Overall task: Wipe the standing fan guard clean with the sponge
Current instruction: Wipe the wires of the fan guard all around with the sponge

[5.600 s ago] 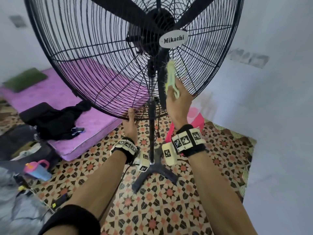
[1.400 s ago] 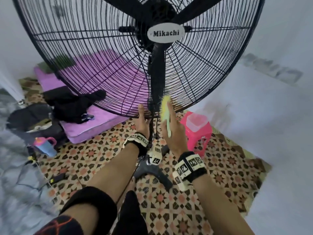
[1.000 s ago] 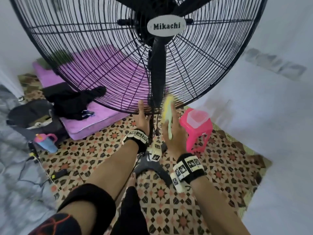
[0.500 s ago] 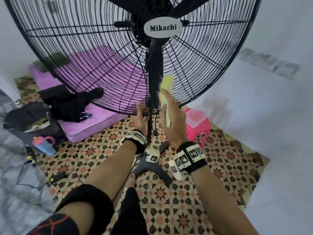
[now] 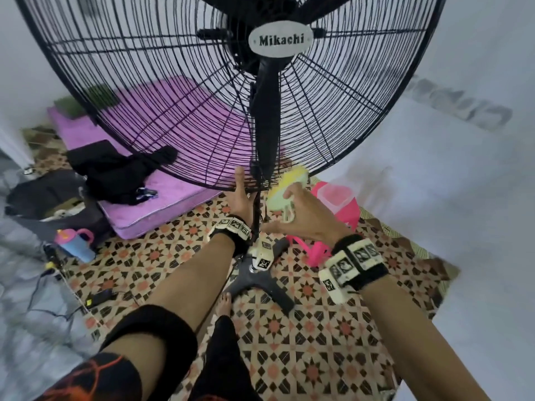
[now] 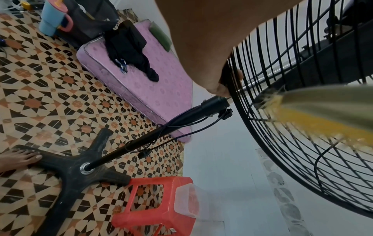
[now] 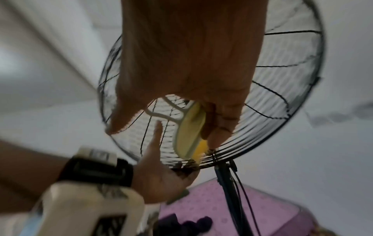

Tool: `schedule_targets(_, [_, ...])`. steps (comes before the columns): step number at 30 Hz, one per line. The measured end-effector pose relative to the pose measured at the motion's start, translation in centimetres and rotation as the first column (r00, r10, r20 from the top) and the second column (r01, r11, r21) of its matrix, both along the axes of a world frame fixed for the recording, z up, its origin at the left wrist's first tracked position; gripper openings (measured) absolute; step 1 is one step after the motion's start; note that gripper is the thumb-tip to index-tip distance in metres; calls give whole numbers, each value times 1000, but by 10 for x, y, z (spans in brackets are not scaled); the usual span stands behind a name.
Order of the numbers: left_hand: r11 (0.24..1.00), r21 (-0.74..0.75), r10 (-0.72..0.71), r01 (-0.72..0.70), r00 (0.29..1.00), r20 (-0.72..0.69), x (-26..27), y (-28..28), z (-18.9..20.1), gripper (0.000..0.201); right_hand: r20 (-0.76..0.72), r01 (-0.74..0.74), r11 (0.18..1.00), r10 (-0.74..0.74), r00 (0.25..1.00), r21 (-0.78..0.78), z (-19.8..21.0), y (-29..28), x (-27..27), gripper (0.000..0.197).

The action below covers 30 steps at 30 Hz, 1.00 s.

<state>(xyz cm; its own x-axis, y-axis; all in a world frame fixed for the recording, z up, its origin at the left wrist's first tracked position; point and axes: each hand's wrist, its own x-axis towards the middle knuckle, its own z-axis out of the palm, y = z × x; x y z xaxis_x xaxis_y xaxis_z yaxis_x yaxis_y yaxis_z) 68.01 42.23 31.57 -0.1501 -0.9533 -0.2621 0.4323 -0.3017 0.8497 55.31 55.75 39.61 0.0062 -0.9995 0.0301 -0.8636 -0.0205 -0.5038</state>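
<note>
The black wire fan guard [image 5: 179, 117] with its Mikachi badge fills the top of the head view. My left hand [image 5: 240, 195] grips the guard's bottom rim just left of the pole; in the left wrist view its fingers [image 6: 222, 83] curl round the rim wires. My right hand [image 5: 295, 198] holds the yellow-green sponge [image 5: 282, 186] sideways and presses it against the rim [image 7: 232, 153] right of the pole. From the right wrist camera the sponge [image 7: 189, 134] sits under my fingers [image 7: 220, 127], its yellow face on the wires.
The fan's pole [image 6: 161, 131] and cross base [image 6: 76, 167] stand on patterned floor, a bare foot [image 6: 20, 158] on one leg. A pink stool [image 5: 335, 204] holding a clear tub is behind my right hand. A purple mattress [image 5: 162, 198] lies left, white wall right.
My right hand has slid the sponge down from the guard's lower wires to the bottom rim and turned sideways. My left hand stays on the rim.
</note>
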Motion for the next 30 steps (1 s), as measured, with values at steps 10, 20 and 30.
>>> schedule_targets(10, [990, -111, -93, 90, 995, -22, 2, 10, 6, 128, 728, 380, 924, -281, 625, 30, -37, 0, 1, 117])
schedule_targets(20, [999, -29, -20, 20, 1000, -16, 6, 2, -5, 139, 142, 500, 850, -522, 841, 164, -84, -33, 35, 23])
schedule_targets(30, [992, -116, -57, 57, 998, 2, 6, 9, 9, 111, 305, 538, 840, -531, 791, 68, -81, -25, 43, 24])
